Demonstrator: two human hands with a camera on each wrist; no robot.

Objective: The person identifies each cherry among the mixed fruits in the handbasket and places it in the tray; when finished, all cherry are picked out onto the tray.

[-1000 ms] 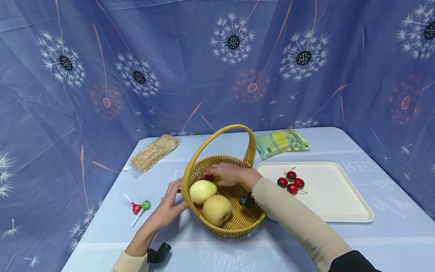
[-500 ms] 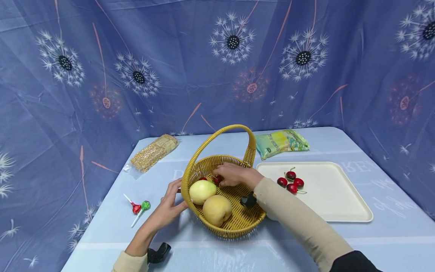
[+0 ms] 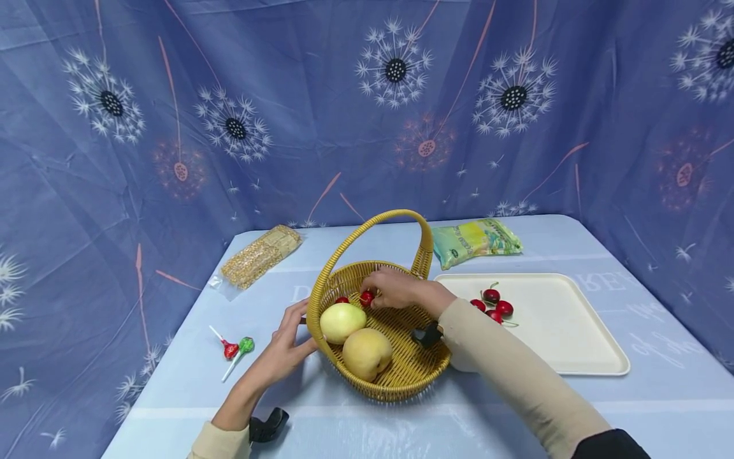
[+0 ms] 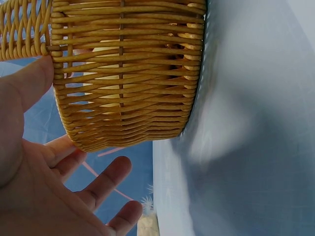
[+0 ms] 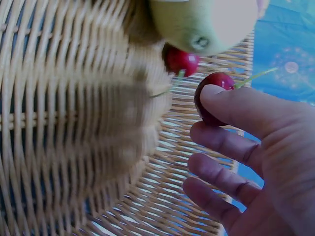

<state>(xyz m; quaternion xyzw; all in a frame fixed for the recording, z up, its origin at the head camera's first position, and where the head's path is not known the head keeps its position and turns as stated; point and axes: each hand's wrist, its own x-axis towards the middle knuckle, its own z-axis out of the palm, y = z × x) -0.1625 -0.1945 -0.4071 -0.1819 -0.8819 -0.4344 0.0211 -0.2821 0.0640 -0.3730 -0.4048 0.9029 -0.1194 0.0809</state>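
Note:
A woven basket (image 3: 395, 394) with a tall handle stands mid-table. Inside it, my right hand (image 3: 395, 288) pinches a red cherry (image 3: 366, 298) between thumb and index finger; in the right wrist view this cherry (image 5: 212, 110) has a green stem, and the other fingers are spread. Another cherry (image 5: 183, 61) lies beside a pale yellow-green fruit (image 3: 343, 323). A yellow, peach-like fruit (image 3: 367, 354) sits nearer the front. My left hand (image 3: 282, 354) holds the basket's left side, thumb on the rim by the handle base; its index and middle fingertips are partly hidden behind the wicker.
Right of the basket, a cream tray (image 3: 568, 331) bears several cherries (image 3: 504, 309), partly covered by my right sleeve. A green-yellow packet (image 3: 476, 242) lies behind. At left are a bagged grain bar (image 3: 260, 258), a red lollipop (image 3: 230, 350) and a green lollipop (image 3: 245, 345).
My right hand has drawn a cherry rightward inside the basket, away from the other cherry by the yellow-green fruit. The left hand has stayed on the basket.

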